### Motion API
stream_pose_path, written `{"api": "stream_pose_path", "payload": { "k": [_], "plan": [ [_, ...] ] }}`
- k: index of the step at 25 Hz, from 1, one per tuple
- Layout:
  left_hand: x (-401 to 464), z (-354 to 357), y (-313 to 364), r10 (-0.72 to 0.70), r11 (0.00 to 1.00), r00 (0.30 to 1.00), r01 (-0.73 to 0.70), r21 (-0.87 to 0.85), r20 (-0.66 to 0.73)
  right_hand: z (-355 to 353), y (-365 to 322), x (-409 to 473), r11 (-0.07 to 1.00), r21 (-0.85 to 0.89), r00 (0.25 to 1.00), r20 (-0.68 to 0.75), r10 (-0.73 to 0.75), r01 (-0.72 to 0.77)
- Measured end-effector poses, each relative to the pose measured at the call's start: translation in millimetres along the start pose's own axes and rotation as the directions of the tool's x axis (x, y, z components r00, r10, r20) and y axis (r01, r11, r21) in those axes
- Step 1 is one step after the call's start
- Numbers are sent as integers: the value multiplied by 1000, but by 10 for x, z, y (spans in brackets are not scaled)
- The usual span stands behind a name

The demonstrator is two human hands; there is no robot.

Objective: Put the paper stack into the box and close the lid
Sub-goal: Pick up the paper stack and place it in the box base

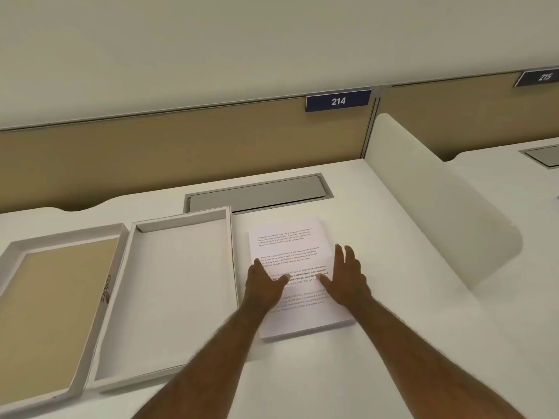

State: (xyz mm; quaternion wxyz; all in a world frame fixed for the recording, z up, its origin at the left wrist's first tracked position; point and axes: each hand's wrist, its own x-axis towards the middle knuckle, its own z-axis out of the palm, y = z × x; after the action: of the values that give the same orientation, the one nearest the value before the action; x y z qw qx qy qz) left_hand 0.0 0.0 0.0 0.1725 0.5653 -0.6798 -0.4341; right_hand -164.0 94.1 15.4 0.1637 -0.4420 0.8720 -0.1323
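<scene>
A stack of printed white paper (290, 243) lies flat on the white desk, right of centre. Both my hands hover over its middle with fingers spread, holding nothing: my left hand (264, 285) over its left half, my right hand (348, 276) over its right edge. Whether the palms touch the top sheet I cannot tell. Just left of the stack lies an open, shallow white box (169, 285), empty inside. Further left, the lid (51, 294) lies upside down, showing a tan inner face and a printed side wall.
A grey cable hatch (257, 193) is set into the desk (408, 313) behind the box and paper. A curved white divider (438, 189) rises on the right; beyond it is a neighbouring desk. A tan partition with sign 214 (338, 100) runs along the back.
</scene>
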Motion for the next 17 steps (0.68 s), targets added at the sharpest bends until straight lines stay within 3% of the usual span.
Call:
{"api": "stream_pose_path", "payload": {
  "k": [5, 9, 17],
  "plan": [
    [100, 116, 143, -320, 931, 942, 292, -219, -105, 72, -1, 137, 985, 123, 990, 90, 107, -117],
    [159, 257, 195, -433, 902, 884, 426, -75, -179, 94, -50, 268, 963, 158, 971, 132, 197, -217],
    [371, 203, 243, -576, 807, 809, 585, 74, -116, 88, -5, 429, 841, 306, 894, 201, 401, -446]
  ]
}}
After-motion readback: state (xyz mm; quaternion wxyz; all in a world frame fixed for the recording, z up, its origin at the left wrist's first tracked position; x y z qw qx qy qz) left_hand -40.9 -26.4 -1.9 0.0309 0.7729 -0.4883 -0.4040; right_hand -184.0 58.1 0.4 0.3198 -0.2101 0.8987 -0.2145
